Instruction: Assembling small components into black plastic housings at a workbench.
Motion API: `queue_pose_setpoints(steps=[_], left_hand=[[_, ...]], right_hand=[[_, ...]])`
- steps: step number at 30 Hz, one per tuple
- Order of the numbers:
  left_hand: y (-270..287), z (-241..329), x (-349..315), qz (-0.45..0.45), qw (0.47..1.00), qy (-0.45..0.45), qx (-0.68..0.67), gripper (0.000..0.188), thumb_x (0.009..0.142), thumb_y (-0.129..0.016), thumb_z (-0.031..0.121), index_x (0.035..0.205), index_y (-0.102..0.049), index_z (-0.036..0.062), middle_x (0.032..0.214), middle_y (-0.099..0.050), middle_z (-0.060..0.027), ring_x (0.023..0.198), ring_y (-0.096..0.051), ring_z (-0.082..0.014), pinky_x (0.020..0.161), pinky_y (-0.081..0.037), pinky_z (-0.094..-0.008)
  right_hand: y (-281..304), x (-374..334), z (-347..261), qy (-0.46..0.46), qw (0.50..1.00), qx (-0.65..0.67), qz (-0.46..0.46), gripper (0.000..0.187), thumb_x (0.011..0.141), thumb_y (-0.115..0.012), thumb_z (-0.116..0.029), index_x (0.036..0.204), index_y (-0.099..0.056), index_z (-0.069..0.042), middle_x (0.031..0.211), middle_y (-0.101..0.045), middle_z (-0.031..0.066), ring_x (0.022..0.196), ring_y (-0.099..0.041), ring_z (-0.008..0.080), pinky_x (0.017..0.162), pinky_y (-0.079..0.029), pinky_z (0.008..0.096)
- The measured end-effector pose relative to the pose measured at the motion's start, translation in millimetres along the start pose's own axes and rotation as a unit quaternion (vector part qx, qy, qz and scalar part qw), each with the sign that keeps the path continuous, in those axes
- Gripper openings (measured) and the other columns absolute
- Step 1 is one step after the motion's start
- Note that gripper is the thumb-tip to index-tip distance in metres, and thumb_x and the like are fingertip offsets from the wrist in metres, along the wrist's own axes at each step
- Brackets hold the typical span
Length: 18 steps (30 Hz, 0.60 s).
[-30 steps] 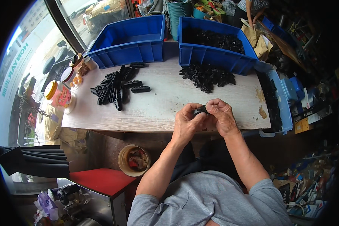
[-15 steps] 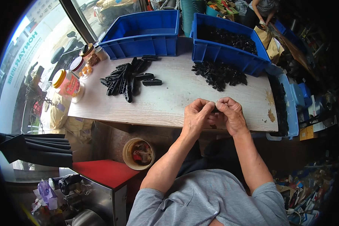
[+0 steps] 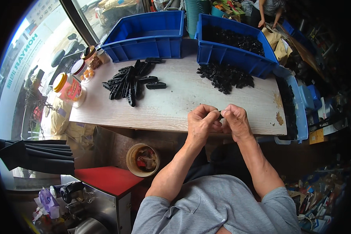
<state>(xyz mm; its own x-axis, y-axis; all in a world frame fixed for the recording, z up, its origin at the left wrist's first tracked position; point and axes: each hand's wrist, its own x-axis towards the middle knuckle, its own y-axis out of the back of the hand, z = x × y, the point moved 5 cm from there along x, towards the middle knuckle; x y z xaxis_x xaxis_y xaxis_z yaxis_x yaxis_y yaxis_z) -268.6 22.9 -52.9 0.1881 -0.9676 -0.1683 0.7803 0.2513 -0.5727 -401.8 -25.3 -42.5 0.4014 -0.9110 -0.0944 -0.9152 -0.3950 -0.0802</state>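
At the table's near edge, my left hand [image 3: 200, 124] and my right hand [image 3: 238, 124] meet with thumbs and fingertips pinched together. Between them shows a dark bit of a small black plastic part [image 3: 221, 114]; the fingers cover most of it. Beyond my hands lies a heap of small black plastic pieces [image 3: 230, 79] in front of a blue bin [image 3: 236, 57]. Farther left, long black plastic strips [image 3: 132, 82] are piled on the pale wooden table [image 3: 171, 107], with a few lying beside the pile.
Another blue bin [image 3: 144, 50] stands at the back left, near several lidded jars [image 3: 70, 87]. A light blue tub [image 3: 301, 113] with black pieces sits off the right edge. Below the table is a waste bucket [image 3: 143, 160]; a person [image 3: 267, 11] works at the far right.
My hands have shifted slightly; the fingertips have turned a little around the black part and remain together. The view has moved slightly. The heaps look the same.
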Motion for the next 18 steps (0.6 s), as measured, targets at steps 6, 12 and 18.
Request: queue_pose_setpoints(steps=[6,12,18], left_hand=[[1,9,-3,-0.034,0.985,-0.083,0.147,0.016,0.092,-0.067,0.013,0.095,-0.065,-0.0017,0.079,-0.066,-0.0064,0.065,-0.064,-0.0127,0.061,-0.055,-0.0262],[51,91,21,0.18,0.553,-0.433,0.689,0.032,0.081,-0.07,0.008,0.112,-0.064,0.0033,0.118,-0.062,-0.0179,0.118,-0.052,-0.0372,0.098,-0.045,-0.0461],[100,102,53,0.161,0.479,-0.389,0.77,0.024,0.081,-0.059,0.009,0.104,-0.064,0.0047,0.11,-0.064,-0.0138,0.108,-0.058,-0.0339,0.086,-0.048,-0.0445]], right_hand=[[7,-1,-1,-0.002,0.999,0.039,0.01,0.033,0.088,-0.07,-0.034,0.074,-0.054,-0.01,0.054,-0.045,-0.0034,0.041,-0.047,0.0099,0.041,-0.046,0.0278],[61,2,-21,-0.01,0.985,0.094,0.141,0.024,0.093,-0.058,-0.026,0.077,-0.054,-0.01,0.044,-0.037,0.0006,0.043,-0.055,0.0167,0.054,-0.062,0.0465],[153,11,-52,0.012,0.894,0.123,0.431,0.035,0.085,-0.07,-0.038,0.093,-0.057,-0.007,0.045,-0.037,0.0012,0.047,-0.054,0.018,0.063,-0.061,0.0488]])
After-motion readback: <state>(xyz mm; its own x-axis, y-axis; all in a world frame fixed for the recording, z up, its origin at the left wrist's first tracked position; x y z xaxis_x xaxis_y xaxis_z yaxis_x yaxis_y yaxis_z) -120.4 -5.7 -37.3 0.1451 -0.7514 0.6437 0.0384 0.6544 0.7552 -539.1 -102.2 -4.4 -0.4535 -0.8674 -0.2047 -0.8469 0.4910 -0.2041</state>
